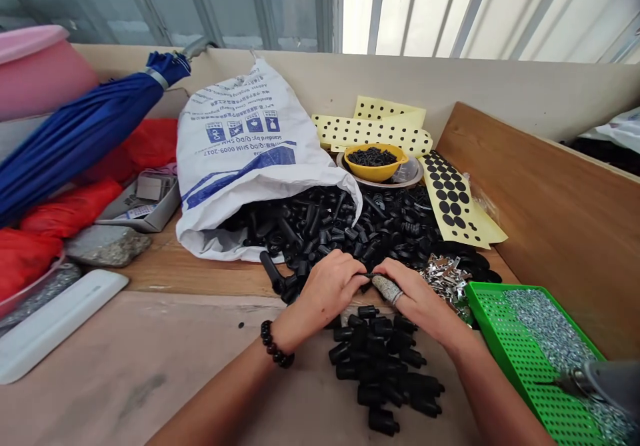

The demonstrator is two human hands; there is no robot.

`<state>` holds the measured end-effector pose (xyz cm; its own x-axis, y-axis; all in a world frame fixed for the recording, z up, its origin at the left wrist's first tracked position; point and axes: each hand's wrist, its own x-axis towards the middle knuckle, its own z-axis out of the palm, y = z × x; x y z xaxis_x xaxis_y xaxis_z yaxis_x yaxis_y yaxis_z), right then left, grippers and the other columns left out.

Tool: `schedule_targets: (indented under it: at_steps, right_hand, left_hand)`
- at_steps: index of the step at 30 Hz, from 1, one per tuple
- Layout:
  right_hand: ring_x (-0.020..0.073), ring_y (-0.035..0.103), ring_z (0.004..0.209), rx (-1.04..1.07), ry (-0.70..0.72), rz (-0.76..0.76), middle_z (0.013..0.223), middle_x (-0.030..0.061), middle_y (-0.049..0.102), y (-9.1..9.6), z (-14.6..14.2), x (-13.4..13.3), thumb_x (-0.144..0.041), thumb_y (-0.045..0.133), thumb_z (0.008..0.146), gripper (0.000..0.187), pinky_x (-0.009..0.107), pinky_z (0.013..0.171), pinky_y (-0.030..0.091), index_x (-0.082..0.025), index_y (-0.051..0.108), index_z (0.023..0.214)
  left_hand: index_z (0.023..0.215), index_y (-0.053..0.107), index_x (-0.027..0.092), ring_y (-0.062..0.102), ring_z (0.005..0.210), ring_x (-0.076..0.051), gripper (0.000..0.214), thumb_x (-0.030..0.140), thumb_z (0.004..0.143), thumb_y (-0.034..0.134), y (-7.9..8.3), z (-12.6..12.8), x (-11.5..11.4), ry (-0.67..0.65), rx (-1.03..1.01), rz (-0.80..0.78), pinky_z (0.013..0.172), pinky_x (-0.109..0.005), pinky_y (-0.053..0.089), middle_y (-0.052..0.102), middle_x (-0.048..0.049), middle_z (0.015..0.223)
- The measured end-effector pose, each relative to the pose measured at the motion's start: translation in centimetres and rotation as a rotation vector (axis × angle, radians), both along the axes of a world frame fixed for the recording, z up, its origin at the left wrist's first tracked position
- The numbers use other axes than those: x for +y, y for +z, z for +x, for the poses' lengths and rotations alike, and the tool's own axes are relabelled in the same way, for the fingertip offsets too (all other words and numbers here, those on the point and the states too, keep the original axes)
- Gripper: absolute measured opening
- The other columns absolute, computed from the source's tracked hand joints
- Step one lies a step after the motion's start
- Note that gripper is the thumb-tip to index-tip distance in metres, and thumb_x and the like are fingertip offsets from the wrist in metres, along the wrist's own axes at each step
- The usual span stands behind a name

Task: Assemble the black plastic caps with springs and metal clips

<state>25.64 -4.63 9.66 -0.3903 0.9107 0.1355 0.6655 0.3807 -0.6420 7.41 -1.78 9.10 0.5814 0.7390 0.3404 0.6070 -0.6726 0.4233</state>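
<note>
My left hand [327,286], with a dark bead bracelet [274,345] at the wrist, is closed in a pinch in front of the black plastic parts. My right hand [415,296] faces it, also pinching, and a finger wrap [387,289] covers its thumb. Between the two sets of fingertips shows a thin dark bit of something; its kind is hidden. Just below both hands lies a cluster of small black cylindrical pieces [380,359], each with a narrower stub at one end. Beyond them, a heap of black plastic parts [315,226] spills from a white woven sack [240,126].
To the right are shiny metal clips [445,279], a green tray [510,359] of small metal pieces, and a power screwdriver [600,383]. Behind stand a yellow bowl [379,171] and sticker sheets [447,196]. Leftward lie a stone [107,245], white bar [60,323] and blue umbrella [95,126].
</note>
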Motion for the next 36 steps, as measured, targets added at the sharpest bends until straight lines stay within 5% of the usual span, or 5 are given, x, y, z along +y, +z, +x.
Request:
schedule_targets:
  at_steps: [9,19,24,31,36]
  right_hand:
    - [0.0167,0.047,0.077,-0.132,-0.004,0.127,0.082,0.0024,0.054,0.6,-0.4,-1.3,-0.004,0.034,0.082,0.024,0.028,0.068,0.039,-0.02,0.051,0.084]
    - [0.02,0.047,0.081,-0.14,-0.027,0.159,0.086,0.0054,0.054,0.7,-0.1,-2.2,-0.003,0.034,0.08,0.024,0.033,0.072,0.04,-0.02,0.05,0.086]
    - [0.0207,0.047,0.084,-0.059,-0.018,0.141,0.089,0.0055,0.054,1.1,-0.1,-3.4,-0.001,0.035,0.075,0.027,0.035,0.074,0.04,-0.021,0.048,0.09]
    - [0.0206,0.048,0.082,0.043,0.016,0.249,0.089,0.0051,0.055,0.7,-0.8,-4.7,-0.009,0.035,0.086,0.02,0.035,0.073,0.038,-0.022,0.049,0.092]
    - [0.0215,0.049,0.084,-0.033,-0.04,0.481,0.093,0.0077,0.057,0.0,-1.0,-4.8,-0.013,0.036,0.088,0.017,0.036,0.075,0.036,-0.019,0.049,0.097]
  left_hand:
    - [0.098,0.059,0.018,0.048,0.089,-0.019,0.018,0.013,0.087,0.047,0.2,-3.5,-1.5,-0.147,0.226,0.028,0.076,-0.03,0.04,0.059,-0.0054,0.096]
    - [0.079,0.057,0.018,0.045,0.088,-0.022,0.011,0.011,0.085,0.051,-0.9,-4.6,-1.7,-0.21,0.493,0.196,0.071,-0.033,0.036,0.055,-0.0068,0.096]
    - [0.1,0.057,0.016,0.048,0.087,-0.019,0.022,0.007,0.083,0.046,-0.2,-4.4,-2.0,-0.075,0.008,-0.093,0.076,-0.031,0.04,0.057,-0.006,0.095]
    - [0.099,0.058,0.016,0.057,0.071,-0.012,0.028,0.026,0.074,0.066,0.2,-1.2,-3.5,0.139,-1.047,-1.018,0.068,-0.025,0.044,0.062,-0.0018,0.082]
    - [0.097,0.061,0.014,0.06,0.067,-0.011,0.034,0.026,0.068,0.074,0.0,0.4,-4.7,0.067,-1.202,-1.241,0.066,-0.022,0.046,0.065,-0.0019,0.077]
